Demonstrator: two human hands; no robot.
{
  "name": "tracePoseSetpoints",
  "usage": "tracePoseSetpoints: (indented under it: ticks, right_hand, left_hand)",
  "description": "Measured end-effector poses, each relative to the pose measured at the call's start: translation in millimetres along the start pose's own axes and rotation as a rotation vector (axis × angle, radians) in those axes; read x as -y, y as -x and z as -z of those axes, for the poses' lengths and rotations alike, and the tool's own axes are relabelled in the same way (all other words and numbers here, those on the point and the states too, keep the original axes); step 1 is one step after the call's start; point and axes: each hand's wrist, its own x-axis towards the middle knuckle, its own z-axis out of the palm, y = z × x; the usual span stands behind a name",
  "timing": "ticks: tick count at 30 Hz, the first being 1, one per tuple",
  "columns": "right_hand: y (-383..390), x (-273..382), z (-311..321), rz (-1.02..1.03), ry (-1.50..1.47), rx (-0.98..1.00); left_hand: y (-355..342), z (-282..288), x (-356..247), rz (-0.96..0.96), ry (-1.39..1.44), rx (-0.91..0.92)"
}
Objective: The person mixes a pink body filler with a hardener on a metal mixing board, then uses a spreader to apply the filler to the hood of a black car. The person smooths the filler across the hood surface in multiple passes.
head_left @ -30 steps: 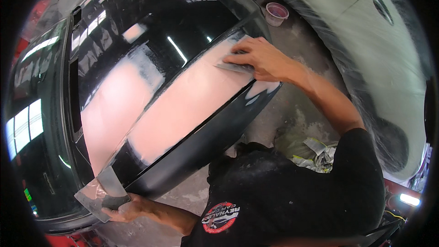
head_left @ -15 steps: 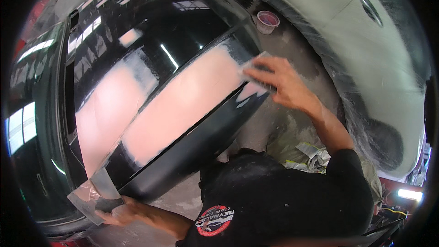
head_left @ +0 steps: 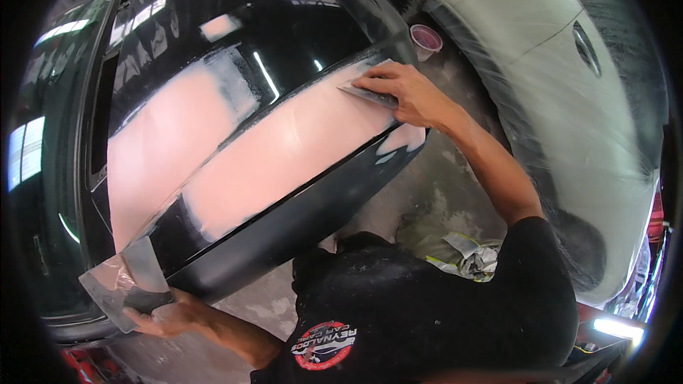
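Note:
My right hand [head_left: 421, 99] pinches a thin grey putty spreader [head_left: 373, 95], its blade lying against the upper right part of a long pink filler patch [head_left: 277, 156] on the dark car body [head_left: 299, 57]. At the lower left, my left hand [head_left: 167, 314] grips the edge of a flat, see-through mixing board [head_left: 146, 263] with pinkish putty smeared on it. The board's top edge overlaps the lower end of a second, wider pink patch [head_left: 160, 146]. A smaller pink spot [head_left: 220, 26] sits higher on the dark panel.
A dark bumper [head_left: 284, 224] runs below the long patch. To the right stands a light car [head_left: 526, 50] under plastic sheeting. A small tub [head_left: 425, 40] rests on the floor between the cars; crumpled wrapping [head_left: 473, 257] lies near my body. A bright lamp [head_left: 617, 328] glows at lower right.
My right hand has drawn the spreader from the right end of the long patch inward, up and to the left. My left hand still holds the board; the view has shifted slightly.

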Motion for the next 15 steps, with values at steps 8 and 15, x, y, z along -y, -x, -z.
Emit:
tracePoseSetpoints:
  ticks: [8,15]
  right_hand:
    - [88,38,-30,-0.122,0.071,-0.144]
    - [82,55,18,-0.104,0.064,-0.154]
  left_hand:
    - [-7,3,8,-0.205,-0.17,0.08]
    - [0,-1,10,-0.14,-0.119,0.098]
